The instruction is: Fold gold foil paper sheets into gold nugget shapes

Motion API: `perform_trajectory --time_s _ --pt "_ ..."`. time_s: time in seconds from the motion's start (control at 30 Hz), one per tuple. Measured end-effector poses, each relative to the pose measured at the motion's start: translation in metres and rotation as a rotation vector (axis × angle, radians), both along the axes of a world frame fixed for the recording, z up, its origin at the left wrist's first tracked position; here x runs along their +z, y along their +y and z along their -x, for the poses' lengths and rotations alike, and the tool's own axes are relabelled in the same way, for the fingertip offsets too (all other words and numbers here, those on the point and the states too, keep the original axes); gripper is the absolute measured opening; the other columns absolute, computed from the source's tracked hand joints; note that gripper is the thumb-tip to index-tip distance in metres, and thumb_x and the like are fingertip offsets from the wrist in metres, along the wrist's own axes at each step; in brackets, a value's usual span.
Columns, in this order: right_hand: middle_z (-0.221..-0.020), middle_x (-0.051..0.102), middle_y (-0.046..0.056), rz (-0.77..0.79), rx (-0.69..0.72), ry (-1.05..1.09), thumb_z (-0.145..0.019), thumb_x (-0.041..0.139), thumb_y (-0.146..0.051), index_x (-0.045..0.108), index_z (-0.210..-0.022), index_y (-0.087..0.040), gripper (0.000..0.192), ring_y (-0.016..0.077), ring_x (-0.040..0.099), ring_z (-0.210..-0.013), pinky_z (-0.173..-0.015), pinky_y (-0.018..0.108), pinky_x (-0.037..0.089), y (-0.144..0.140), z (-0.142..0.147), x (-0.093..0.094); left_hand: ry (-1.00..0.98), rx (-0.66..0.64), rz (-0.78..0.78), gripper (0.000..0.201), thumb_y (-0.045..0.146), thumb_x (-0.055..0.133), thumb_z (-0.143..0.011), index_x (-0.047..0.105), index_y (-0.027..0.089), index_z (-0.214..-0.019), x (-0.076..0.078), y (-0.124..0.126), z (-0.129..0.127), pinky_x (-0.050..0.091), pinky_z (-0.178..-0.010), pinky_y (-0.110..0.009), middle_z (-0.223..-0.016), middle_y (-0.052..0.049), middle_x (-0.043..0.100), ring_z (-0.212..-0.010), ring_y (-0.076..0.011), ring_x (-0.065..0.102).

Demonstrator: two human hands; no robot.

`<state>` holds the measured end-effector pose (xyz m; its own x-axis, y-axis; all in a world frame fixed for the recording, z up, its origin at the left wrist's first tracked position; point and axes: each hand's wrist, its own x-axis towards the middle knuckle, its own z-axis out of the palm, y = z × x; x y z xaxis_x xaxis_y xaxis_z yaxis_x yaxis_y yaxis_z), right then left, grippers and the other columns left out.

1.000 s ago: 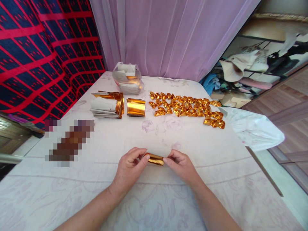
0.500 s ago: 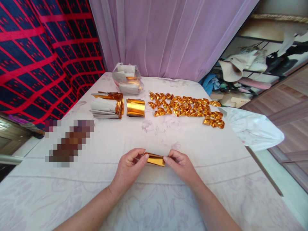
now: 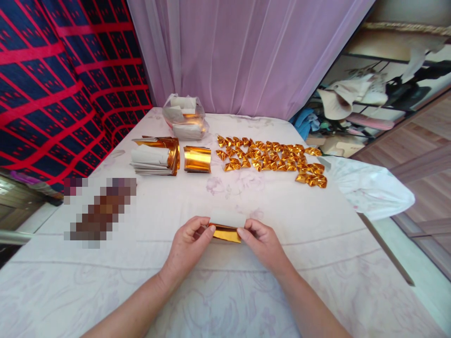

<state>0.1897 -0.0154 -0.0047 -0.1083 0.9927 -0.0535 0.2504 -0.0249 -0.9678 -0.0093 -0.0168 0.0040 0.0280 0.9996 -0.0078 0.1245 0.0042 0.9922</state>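
Observation:
Between my two hands is a sheet of gold foil paper [image 3: 227, 234], its pale back showing along the far side and a shiny gold flap folded up toward me. My left hand [image 3: 192, 241] pinches its left end between thumb and fingers. At the right end, my right hand [image 3: 262, 241] grips it the same way. Beyond them lies a small stack of gold foil sheets [image 3: 198, 159]. To its left is a thicker pile of foil paper [image 3: 151, 159], mostly pale side up. Rows of folded gold foil pieces [image 3: 278, 157] spread over the right back of the table.
A clear plastic bag [image 3: 185, 117] with more paper stands at the back of the cloth-covered table [image 3: 169, 202]. Something pixelated [image 3: 102, 211] lies at the left. Purple curtain [image 3: 246, 56] hangs behind; a white bag [image 3: 377, 188] and cluttered shelves [image 3: 369, 94] are at the right.
Both hands keep their pinch on the foil paper, which has barely moved. More of its pale back shows at the far side. The whole view has shifted slightly.

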Motion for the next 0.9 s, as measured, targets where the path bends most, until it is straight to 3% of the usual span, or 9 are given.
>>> perform_trajectory --time_s 0.33,0.53,0.7,0.9 --pt "-0.055 0.04 -0.004 -0.087 -0.043 -0.094 -0.082 0.056 -0.049 0.046 -0.061 -0.022 0.036 0.0111 0.039 -0.054 -0.051 0.023 0.031 -0.002 0.004 0.003 0.133 -0.03 -0.012 0.025 0.039 0.059 -0.082 0.071 0.018 -0.079 -0.003 0.003 0.004 0.049 -0.061 -0.023 -0.073 -0.001 0.069 -0.067 -0.0148 0.062" --pt "-0.056 0.044 -0.004 -0.122 -0.09 -0.255 -0.083 0.053 -0.043 0.045 -0.059 -0.022 0.033 0.0118 0.042 -0.053 -0.052 0.024 0.031 -0.001 0.004 -0.001 0.438 0.003 -0.172 0.019 0.036 0.06 -0.081 0.074 0.023 -0.081 -0.006 0.007 0.01 0.047 -0.066 -0.027 -0.074 -0.002 0.069 -0.071 -0.0174 0.061" --pt "-0.062 0.054 -0.001 -0.267 -0.124 -0.558 -0.084 0.053 -0.035 0.053 -0.064 -0.023 0.023 0.0154 0.05 -0.061 -0.059 0.026 0.034 0.003 0.004 -0.006 0.719 -0.044 -0.257 0.013 0.031 0.062 -0.081 0.071 0.024 -0.076 -0.001 0.013 0.01 0.042 -0.077 -0.034 -0.07 0.0 0.068 -0.073 -0.0192 0.06" --pt "-0.065 0.06 0.001 -0.395 -0.08 -0.86 -0.089 0.054 -0.029 0.058 -0.07 -0.023 0.02 0.0185 0.053 -0.068 -0.064 0.029 0.033 0.008 0.005 -0.01 0.877 -0.016 -0.239 0.008 0.026 0.064 -0.079 0.069 0.024 -0.073 0.0 0.016 0.003 0.034 -0.092 -0.046 -0.104 -0.005 0.069 -0.104 -0.0272 0.055"
